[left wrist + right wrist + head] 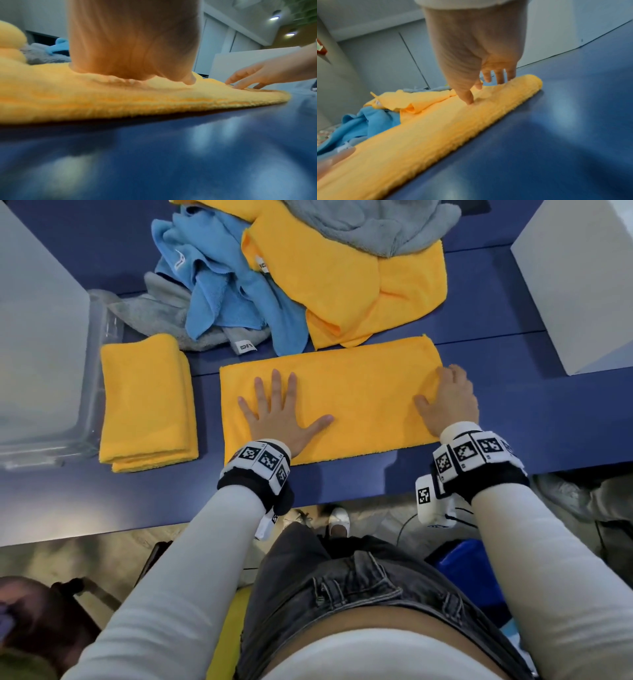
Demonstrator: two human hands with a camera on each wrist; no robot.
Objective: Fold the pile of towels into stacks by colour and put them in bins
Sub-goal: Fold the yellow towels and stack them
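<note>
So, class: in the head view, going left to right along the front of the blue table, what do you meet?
Clear plastic bin → folded yellow towel stack → left hand, pressing flat on the long half-folded yellow towel → right hand at that towel's right end → white box.

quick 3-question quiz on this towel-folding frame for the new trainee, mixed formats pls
1. True or false: the left hand lies flat, fingers spread, on the half-folded yellow towel.
2. Multiple choice: the finished folded yellow stack lies
A. inside the clear bin
B. on the blue table, left of the half-folded towel
C. on top of the unfolded pile
3. Fill in: the right hand is at the towel's ____ end.

Key: 1 true; 2 B; 3 right
</note>
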